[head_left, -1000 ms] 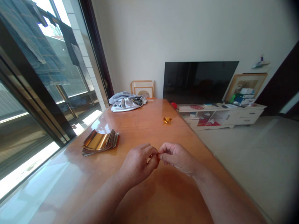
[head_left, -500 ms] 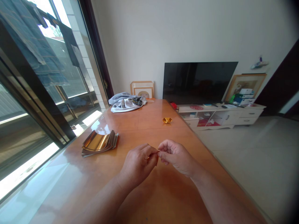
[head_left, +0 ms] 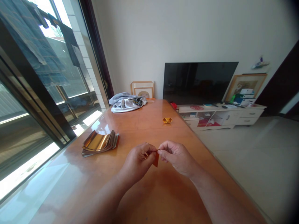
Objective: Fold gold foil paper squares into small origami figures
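Between my two hands, above the near part of the table, is a small piece of gold foil paper (head_left: 156,160), largely covered by the fingers. My left hand (head_left: 138,160) is closed on it, thumb against fingers, and a pointed orange-gold flap hangs below. With thumb and forefinger my right hand (head_left: 176,157) pinches its upper right corner, the other fingers curled. To the left lies a curved stack of gold foil sheets (head_left: 99,143). Farther off, beyond my right hand, sits a folded gold foil piece (head_left: 167,120).
The shiny wooden table (head_left: 137,124) has its right edge beside my right forearm. Grey cloth (head_left: 127,102) is heaped at its far end, before framed pictures (head_left: 143,88). A television (head_left: 199,82) stands on a white cabinet (head_left: 233,116); a glass sliding door (head_left: 35,102) is at left.
My fingers have shifted slightly on the foil paper, and more of its flap now shows beneath my left hand. The stack and the folded piece stay where they were.
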Demonstrator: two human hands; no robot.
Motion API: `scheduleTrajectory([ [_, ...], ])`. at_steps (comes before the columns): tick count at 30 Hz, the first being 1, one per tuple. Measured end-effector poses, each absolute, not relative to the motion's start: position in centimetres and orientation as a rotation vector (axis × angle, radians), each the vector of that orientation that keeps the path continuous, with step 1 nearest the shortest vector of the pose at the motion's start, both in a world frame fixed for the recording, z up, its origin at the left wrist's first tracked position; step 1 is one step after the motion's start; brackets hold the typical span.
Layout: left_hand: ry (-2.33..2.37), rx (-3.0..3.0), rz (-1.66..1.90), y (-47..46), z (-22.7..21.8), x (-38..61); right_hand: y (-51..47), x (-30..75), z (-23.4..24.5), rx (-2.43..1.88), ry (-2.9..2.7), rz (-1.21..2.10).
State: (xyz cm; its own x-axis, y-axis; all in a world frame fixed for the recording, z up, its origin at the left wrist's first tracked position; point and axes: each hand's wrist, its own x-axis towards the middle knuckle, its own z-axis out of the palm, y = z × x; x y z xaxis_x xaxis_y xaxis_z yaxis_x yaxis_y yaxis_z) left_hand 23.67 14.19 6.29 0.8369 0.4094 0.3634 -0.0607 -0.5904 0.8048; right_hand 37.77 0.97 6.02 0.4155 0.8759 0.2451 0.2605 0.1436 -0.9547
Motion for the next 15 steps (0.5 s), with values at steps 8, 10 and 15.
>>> scheduleTrajectory([
  [8,0.319,1.423,0.613,15.6,6.4,24.0,1.1,38.2,5.5,-1.407,-0.961,0.587],
  [10,0.322,1.39,0.601,16.0,6.2,23.9,1.2,38.0,5.4,-1.385,-1.013,0.658],
  [15,0.268,1.259,0.503,16.3,5.8,23.9,1.5,37.7,5.5,-1.374,-1.103,0.722],
])
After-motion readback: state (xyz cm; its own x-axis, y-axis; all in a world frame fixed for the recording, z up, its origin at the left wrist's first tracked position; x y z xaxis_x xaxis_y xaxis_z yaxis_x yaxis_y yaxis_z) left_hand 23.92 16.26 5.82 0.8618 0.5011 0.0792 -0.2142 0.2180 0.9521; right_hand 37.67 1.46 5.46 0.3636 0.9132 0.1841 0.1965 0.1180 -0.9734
